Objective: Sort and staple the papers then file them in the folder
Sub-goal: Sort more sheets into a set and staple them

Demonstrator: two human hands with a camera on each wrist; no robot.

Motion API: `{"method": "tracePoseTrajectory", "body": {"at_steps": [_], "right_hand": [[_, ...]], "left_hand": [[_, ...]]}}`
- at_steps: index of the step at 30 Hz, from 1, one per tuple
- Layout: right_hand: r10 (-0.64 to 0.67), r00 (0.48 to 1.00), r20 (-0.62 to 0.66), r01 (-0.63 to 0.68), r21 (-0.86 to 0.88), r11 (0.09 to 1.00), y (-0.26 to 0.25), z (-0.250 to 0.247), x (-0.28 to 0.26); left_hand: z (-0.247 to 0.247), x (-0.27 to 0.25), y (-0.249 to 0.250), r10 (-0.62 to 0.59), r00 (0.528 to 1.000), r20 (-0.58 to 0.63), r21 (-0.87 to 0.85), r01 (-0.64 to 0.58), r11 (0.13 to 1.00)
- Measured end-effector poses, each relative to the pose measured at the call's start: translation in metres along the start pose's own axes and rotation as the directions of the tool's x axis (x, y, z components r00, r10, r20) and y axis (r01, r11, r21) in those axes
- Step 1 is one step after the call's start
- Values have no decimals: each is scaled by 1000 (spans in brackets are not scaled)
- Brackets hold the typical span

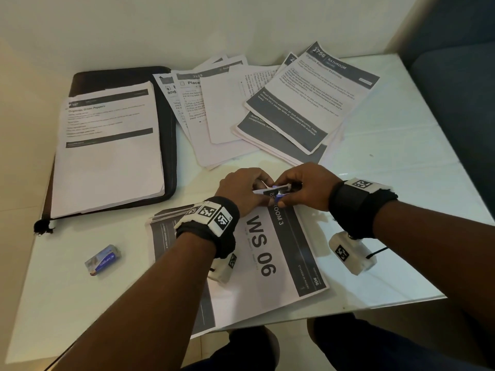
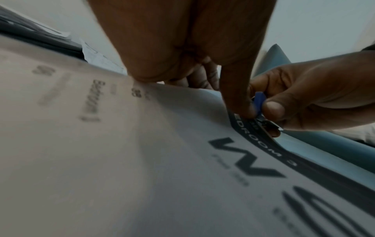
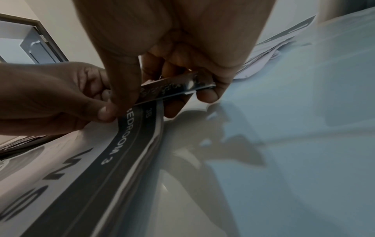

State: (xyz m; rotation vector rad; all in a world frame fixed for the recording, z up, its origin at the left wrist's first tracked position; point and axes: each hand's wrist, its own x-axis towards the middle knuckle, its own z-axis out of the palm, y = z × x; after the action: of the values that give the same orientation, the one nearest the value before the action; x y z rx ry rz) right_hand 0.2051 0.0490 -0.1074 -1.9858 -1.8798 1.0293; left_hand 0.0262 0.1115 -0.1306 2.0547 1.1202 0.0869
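1. White glossy table (image 1: 388,162) against a cream wall; dark folder (image 1: 171,129) open far left with sheets on it.
2. WS 06 stack (image 1: 267,253) lies near edge.
3. Left hand (image 1: 241,188) pinches its lifted corner.
4. Right hand (image 1: 305,188) grips stapler (image 3: 172,89) clamped on that corner.

Corner spot, warm indoor light.
Glossy white tabletop (image 1: 401,167) w/ reflections, set against plain cream wall (image 1: 187,25); dark blue-grey sofa (image 1: 460,84) at right; pale floor below.

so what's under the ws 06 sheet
More sheets with dark bands fan out beneath the WS 06 sheet on its left side, all on the white table. How many sheets there are, and their print, is covered.
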Motion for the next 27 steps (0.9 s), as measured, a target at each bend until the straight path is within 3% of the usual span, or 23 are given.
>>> {"method": "tracePoseTrajectory", "body": {"at_steps": [4,10,14,20,27], "right_hand": [[5,1000,-15,-5,-14,1000,-3,3,0],[40,998,-39,-43,-79,996,-8,7,-4],[68,996,-56,-77,-159,984,-9,6,-4],[32,998,50,-22,-177,984,-10,-3,-5],[59,997,56,-41,-281,959,1,-18,-8]], "left_hand": [[-1,-2,10,-15,997,70,120,7,993],[2,-4,25,0,999,53,282,-15,959],[12,-8,22,-20,999,26,200,14,980],[-1,-5,24,11,991,131,174,-34,984],[-3,2,12,-15,997,71,27,13,1000]]}}
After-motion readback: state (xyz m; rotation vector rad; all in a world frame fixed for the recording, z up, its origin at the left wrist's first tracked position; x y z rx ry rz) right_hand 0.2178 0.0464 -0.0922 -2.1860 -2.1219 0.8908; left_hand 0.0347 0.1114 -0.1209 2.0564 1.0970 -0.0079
